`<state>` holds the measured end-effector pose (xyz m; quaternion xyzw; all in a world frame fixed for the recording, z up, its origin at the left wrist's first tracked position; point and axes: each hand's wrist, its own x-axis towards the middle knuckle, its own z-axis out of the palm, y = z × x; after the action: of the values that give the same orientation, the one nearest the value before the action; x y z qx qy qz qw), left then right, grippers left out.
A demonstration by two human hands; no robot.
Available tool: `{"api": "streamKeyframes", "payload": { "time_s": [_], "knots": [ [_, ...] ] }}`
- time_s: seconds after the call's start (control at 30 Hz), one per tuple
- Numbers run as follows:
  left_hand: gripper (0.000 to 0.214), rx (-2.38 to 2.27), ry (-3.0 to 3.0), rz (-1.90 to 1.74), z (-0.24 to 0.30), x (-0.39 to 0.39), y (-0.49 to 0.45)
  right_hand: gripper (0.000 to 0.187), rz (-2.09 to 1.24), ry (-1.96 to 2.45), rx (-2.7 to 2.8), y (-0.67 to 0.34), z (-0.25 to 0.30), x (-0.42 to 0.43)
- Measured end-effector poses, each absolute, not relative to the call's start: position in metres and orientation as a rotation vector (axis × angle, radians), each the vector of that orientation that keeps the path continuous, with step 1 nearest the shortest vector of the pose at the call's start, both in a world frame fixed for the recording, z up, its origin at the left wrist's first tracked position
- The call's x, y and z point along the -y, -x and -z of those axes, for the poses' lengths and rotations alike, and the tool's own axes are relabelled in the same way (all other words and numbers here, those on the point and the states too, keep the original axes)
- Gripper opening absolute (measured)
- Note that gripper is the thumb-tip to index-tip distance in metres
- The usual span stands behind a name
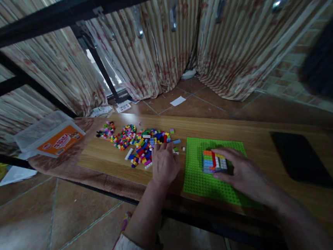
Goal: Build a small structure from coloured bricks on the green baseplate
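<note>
My left hand (164, 162) is at the right side of a loose pile of toy building bricks (141, 146). Its fingers are bent down and drawn together among the bricks, and what they may hold is hidden. A long light-blue brick (176, 141) lies beside its fingertips. My right hand (240, 169) is closed around the side of a small block of joined bricks (212, 162), with orange, red, blue, yellow and white pieces on top. The block rests over a green studded baseplate (199, 184); whether it is pressed on, I cannot tell.
A wooden board (96, 158) lies under the bricks and baseplate. On its right is a dark flat tablet-like object (302, 159). A clear plastic box with an orange label (61, 140) stands at the left on brown cloth. A black metal bar (86, 9) crosses above, before striped curtains.
</note>
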<state>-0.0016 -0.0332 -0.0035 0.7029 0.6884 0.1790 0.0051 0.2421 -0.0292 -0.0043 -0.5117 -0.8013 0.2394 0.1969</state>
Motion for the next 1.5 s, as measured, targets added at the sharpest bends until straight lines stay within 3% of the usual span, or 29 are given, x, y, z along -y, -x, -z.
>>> {"api": "streamKeyframes", "payload": {
  "time_s": [0.6,0.83,1.0,1.27,1.5],
  "knots": [
    [0.034,-2.161,-2.133,-0.535,-0.002,0.038,-0.002,0.05,-0.656,1.425,2.232,-0.242,0.008,0.029],
    [0.031,-2.179,-2.119,-0.693,-0.004,0.033,0.006,0.053,-0.675,1.421,2.233,-0.246,0.017,0.027],
    [0.033,-2.473,-1.938,-0.87,-0.007,0.016,0.043,0.052,-0.654,1.401,2.238,-0.245,0.015,0.027],
    [0.046,-2.453,-1.977,-0.653,-0.001,0.0,0.072,0.051,-0.621,1.372,2.225,-0.244,0.013,0.027],
    [0.025,-2.327,-1.998,-0.683,0.002,0.001,0.071,0.049,-0.638,1.381,2.218,-0.243,0.012,0.027]
  ]
}}
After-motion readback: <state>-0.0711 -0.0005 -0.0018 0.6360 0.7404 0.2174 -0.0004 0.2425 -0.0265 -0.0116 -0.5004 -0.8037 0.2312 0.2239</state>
